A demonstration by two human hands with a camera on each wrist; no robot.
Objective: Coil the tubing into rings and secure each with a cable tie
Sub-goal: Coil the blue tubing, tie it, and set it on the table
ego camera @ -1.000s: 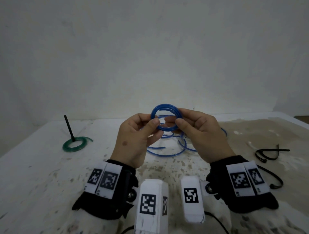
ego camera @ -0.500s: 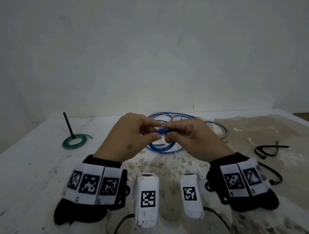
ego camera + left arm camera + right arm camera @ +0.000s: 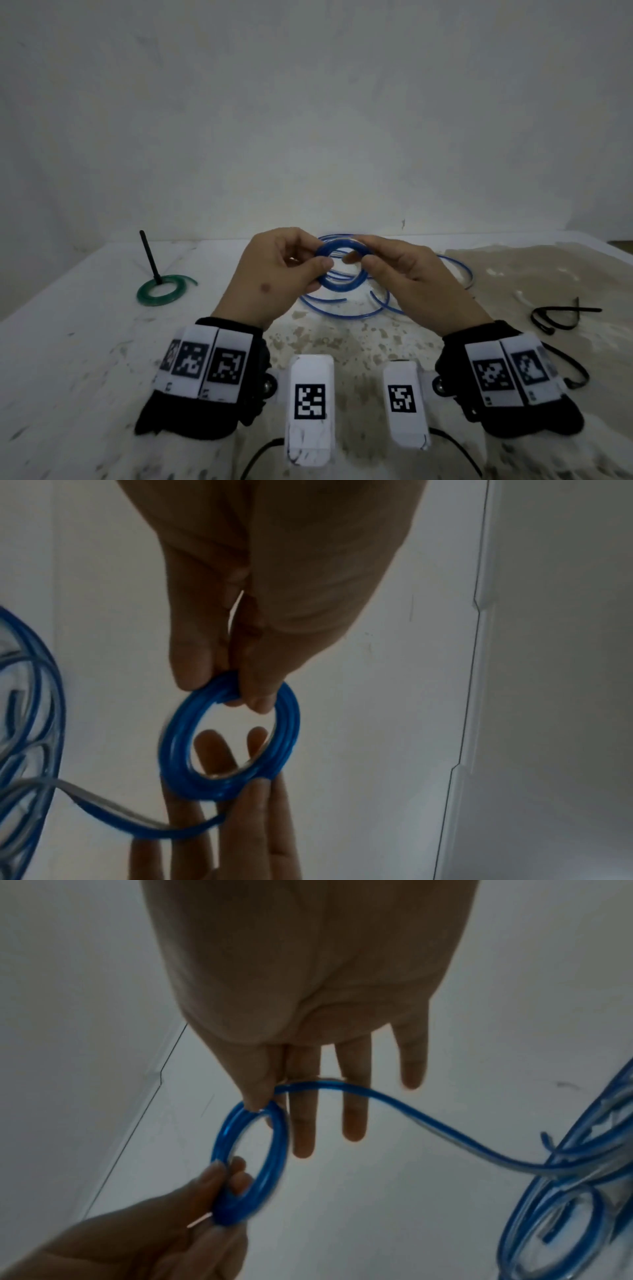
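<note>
A small ring of coiled blue tubing (image 3: 342,286) is held above the table between both hands. My left hand (image 3: 317,255) pinches its left side between thumb and fingers; the left wrist view shows that pinch on the ring (image 3: 171,745). My right hand (image 3: 363,255) pinches the opposite side with thumb and forefinger, the other fingers straight. In the right wrist view a tail of tubing (image 3: 411,1115) runs from the ring (image 3: 279,1139) to the loose tubing (image 3: 582,1177). The loose loops (image 3: 342,310) lie on the table under the hands.
A green tubing coil (image 3: 161,291) with an upright black cable tie (image 3: 149,257) lies at the back left. Loose black cable ties (image 3: 561,317) lie at the right. The white table (image 3: 85,342) is stained, and a wall stands close behind it.
Half a second ago the ring was held low and nearly edge-on. Both hands have since tilted it so that its opening faces the head camera, and have moved slightly apart.
</note>
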